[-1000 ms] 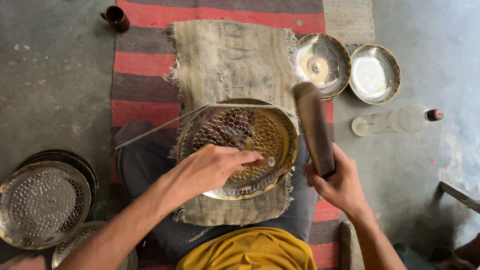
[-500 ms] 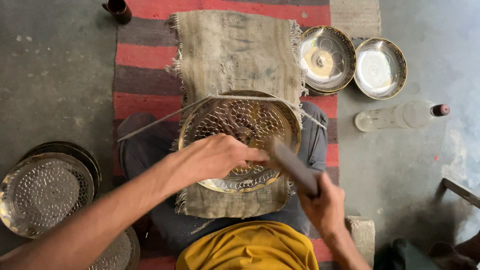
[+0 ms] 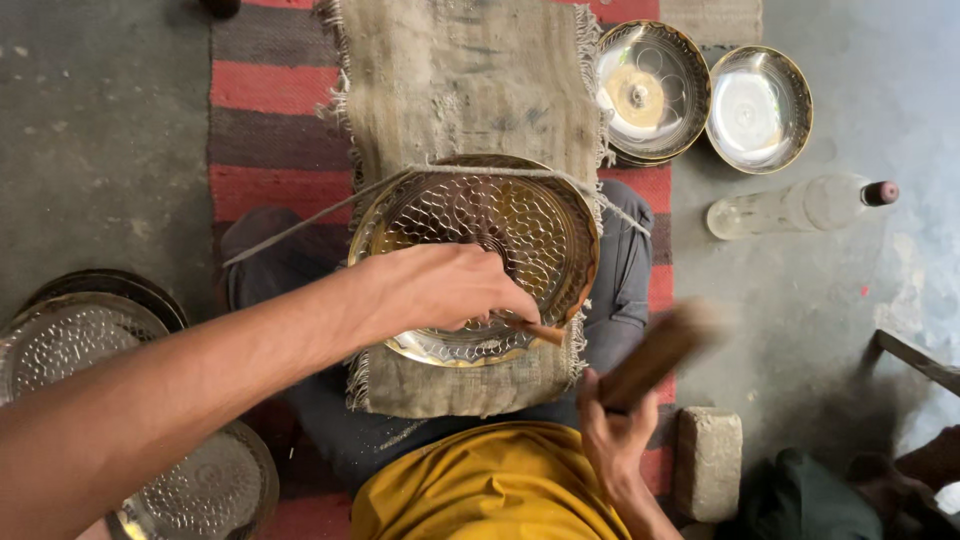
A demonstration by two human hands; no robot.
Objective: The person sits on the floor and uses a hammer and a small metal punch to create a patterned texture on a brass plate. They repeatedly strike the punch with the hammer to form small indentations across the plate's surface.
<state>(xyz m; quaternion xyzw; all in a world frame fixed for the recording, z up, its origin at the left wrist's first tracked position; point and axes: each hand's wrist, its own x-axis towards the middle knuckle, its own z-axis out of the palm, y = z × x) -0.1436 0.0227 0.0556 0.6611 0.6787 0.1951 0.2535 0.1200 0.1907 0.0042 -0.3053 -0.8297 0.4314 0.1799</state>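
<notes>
We sit cross-legged on a striped rug [image 3: 270, 90] with a burlap cloth [image 3: 470, 90] running from our lap out over the floor, and on it, across our knees, lies the brass plate [image 3: 530, 225], its face worked all over with a dimpled pattern. A cord [image 3: 300, 225] passes over the plate's far rim and trails off to the left. Our left hand [image 3: 440, 290] rests over the near part of the plate, fingers pinched around a small punch [image 3: 540, 332] whose tip points at the plate near its lower right edge. Our right hand [image 3: 610, 440] is clenched around the handle of a wooden mallet [image 3: 660, 350], which is blurred and tilted up to the right, just beside the punch; we cannot tell whether the two touch. Beyond the cloth, to the right, two shiny bowls [image 3: 655, 90] sit side by side, touching at the rims, and near them a clear bottle [image 3: 790, 205] with a dark cap lies on its side on the concrete floor [image 3: 90, 150]. A stone block [image 3: 708, 460] sits by our right knee. At the left edge, well apart from the plate, more patterned plates [image 3: 60, 340] are stacked on the floor.
</notes>
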